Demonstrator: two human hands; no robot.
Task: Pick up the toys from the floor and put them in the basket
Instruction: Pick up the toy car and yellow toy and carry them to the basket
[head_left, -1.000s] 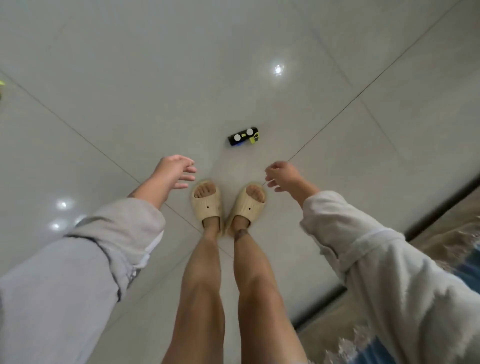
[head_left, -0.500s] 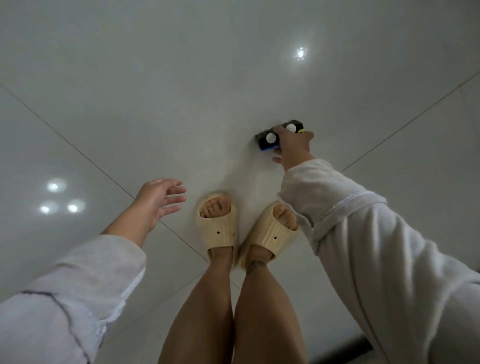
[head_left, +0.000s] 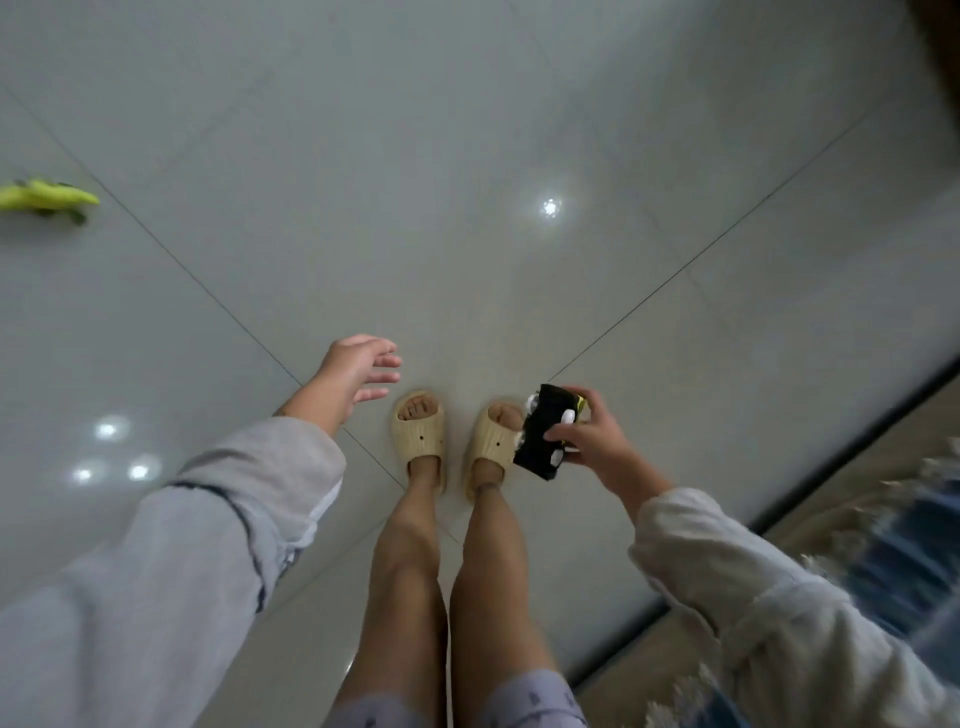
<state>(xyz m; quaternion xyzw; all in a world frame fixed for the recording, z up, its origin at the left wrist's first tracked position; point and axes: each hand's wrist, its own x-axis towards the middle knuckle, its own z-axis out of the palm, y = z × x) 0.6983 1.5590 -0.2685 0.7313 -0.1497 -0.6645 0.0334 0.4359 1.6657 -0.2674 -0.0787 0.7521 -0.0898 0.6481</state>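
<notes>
A black toy car (head_left: 543, 431) with white wheels and a bit of yellow is lifted off the floor, underside up, above my right foot. My right hand (head_left: 589, 441) is shut on it, fingers wrapped over its side. Out to the left of my feet, my left hand (head_left: 358, 375) holds nothing, its fingers spread. A yellow-green toy (head_left: 47, 198) lies on the floor at the far left edge. No basket is in view.
I stand on glossy grey floor tiles (head_left: 467, 130) in beige slippers (head_left: 418, 431). A dark threshold strip (head_left: 831, 457) runs diagonally at the right, with a blue and beige fringed rug (head_left: 883, 545) beyond it.
My right hand reached forward to the toy car on the floor, closed on it and lifted it back toward my feet. The view rose, and the yellow-green toy came into sight at the left.
</notes>
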